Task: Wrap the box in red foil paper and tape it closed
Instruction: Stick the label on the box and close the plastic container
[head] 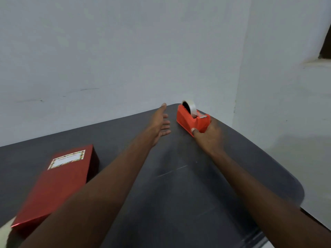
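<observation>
While the right hand [208,134] grips the tape dispenser [192,119], the left hand [161,123] hovers beside it with fingers straight.
The red-wrapped box [55,185] lies well apart on the desk [179,194].

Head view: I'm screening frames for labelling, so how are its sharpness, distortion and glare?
Head view: wide-angle bending curves the table edge; the right hand gripping the tape dispenser is slightly motion-blurred, the open left hand sharper; the red foil-wrapped box shows soft sheen, no harsh glare; lighting is dim and even.
</observation>
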Demonstrator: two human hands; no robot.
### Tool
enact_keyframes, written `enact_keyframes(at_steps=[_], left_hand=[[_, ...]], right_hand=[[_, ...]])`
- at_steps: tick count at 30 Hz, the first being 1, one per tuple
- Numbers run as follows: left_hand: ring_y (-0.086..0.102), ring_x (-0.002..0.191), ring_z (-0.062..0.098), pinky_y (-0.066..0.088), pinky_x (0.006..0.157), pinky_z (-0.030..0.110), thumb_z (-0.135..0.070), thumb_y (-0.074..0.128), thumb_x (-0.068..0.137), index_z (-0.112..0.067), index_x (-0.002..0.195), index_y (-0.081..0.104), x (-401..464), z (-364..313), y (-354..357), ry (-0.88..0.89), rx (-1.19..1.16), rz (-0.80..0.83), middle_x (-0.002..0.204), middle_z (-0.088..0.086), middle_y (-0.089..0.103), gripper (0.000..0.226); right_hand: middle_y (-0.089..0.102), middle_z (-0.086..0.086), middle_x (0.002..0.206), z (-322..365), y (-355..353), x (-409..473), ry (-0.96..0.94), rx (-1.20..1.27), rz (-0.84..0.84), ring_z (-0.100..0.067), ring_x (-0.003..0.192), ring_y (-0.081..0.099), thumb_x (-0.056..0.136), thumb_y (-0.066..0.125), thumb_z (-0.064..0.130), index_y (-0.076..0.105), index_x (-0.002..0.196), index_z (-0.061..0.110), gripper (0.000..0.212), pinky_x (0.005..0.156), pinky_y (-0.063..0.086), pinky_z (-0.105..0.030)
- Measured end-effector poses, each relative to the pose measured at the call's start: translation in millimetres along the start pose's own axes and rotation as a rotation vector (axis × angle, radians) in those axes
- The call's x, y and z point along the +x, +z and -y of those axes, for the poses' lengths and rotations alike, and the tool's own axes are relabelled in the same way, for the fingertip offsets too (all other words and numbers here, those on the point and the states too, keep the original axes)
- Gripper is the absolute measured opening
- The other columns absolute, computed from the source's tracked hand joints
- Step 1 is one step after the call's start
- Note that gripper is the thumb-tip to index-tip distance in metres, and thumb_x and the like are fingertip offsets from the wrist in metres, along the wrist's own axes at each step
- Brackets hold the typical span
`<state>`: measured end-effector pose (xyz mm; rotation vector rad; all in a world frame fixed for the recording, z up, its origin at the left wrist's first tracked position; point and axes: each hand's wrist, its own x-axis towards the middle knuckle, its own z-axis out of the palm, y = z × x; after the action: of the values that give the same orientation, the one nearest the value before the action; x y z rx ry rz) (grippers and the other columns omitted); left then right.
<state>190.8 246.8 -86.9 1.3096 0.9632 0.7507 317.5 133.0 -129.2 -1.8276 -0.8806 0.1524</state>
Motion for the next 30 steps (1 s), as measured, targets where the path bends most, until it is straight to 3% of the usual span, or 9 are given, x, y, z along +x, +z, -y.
enact_keyframes(at_steps=[4, 9, 15, 18, 21, 25, 30], left_hand=[[0.059, 0.115, 0.030, 0.053, 0.095, 0.040, -0.064, 0.040, 0.096, -0.006, 0.129, 0.057, -39, -2, -39, 0.019, 0.042, 0.019, 0.124, 0.018, 0.060, 0.068], [0.065, 0.106, 0.026, 0.055, 0.093, 0.039, -0.060, 0.038, 0.099, -0.008, 0.120, 0.063, -103, -5, -97, 0.098, 0.144, -0.038, 0.112, 0.013, 0.067, 0.062], [0.061, 0.092, 0.018, 0.052, 0.094, 0.038, -0.053, 0.039, 0.101, -0.010, 0.115, 0.066, -181, -6, -181, 0.185, 0.367, -0.206, 0.099, 0.005, 0.065, 0.052], [0.058, 0.094, 0.016, 0.050, 0.093, 0.039, -0.048, 0.042, 0.102, -0.011, 0.117, 0.066, -213, 2, -221, 0.229, 0.500, -0.289, 0.103, 0.003, 0.064, 0.047], [0.061, 0.101, 0.020, 0.046, 0.091, 0.033, -0.035, 0.052, 0.100, -0.011, 0.122, 0.064, -239, 16, -248, 0.254, 0.752, -0.323, 0.112, 0.005, 0.066, 0.035], [0.056, 0.114, 0.023, 0.039, 0.089, 0.025, -0.033, 0.061, 0.095, -0.011, 0.141, 0.049, -256, 42, -257, 0.187, 1.038, -0.272, 0.131, 0.007, 0.058, 0.052], [0.048, 0.105, 0.015, 0.034, 0.085, 0.024, -0.038, 0.056, 0.098, -0.011, 0.136, 0.049, -253, 62, -260, 0.250, 1.088, -0.264, 0.128, 0.006, 0.053, 0.047]], right_hand=[[0.059, -0.016, 0.127, 30, 12, -49, -0.052, -0.021, 0.031, -0.035, 0.116, 0.056, 0.085, 0.071, 0.029, 0.047, 0.135, 0.005, 0.061, 0.094, 0.045, -0.038], [0.062, -0.011, 0.130, 81, 37, -107, -0.134, -0.026, 0.225, -0.027, 0.119, 0.058, 0.091, 0.065, 0.034, 0.048, 0.139, 0.008, 0.057, 0.086, 0.041, -0.029], [0.060, -0.010, 0.133, 135, 74, -171, -0.282, -0.020, 0.373, -0.025, 0.120, 0.057, 0.092, 0.063, 0.037, 0.048, 0.140, 0.012, 0.056, 0.099, 0.048, -0.040], [0.058, -0.009, 0.137, 156, 88, -199, -0.363, -0.054, 0.473, -0.026, 0.122, 0.057, 0.092, 0.064, 0.035, 0.049, 0.139, 0.013, 0.054, 0.099, 0.048, -0.039], [0.063, -0.009, 0.127, 166, 101, -220, -0.456, -0.105, 0.557, -0.026, 0.112, 0.060, 0.092, 0.063, 0.029, 0.052, 0.135, 0.014, 0.047, 0.089, 0.047, -0.033], [0.060, -0.009, 0.128, 162, 113, -237, -0.540, -0.193, 0.649, -0.026, 0.112, 0.058, 0.097, 0.060, 0.033, 0.049, 0.138, 0.011, 0.049, 0.085, 0.042, -0.031], [0.053, -0.010, 0.132, 153, 122, -240, -0.560, -0.246, 0.679, -0.018, 0.102, 0.048, 0.103, 0.049, 0.032, 0.046, 0.135, 0.011, 0.039, 0.081, 0.038, -0.029]])
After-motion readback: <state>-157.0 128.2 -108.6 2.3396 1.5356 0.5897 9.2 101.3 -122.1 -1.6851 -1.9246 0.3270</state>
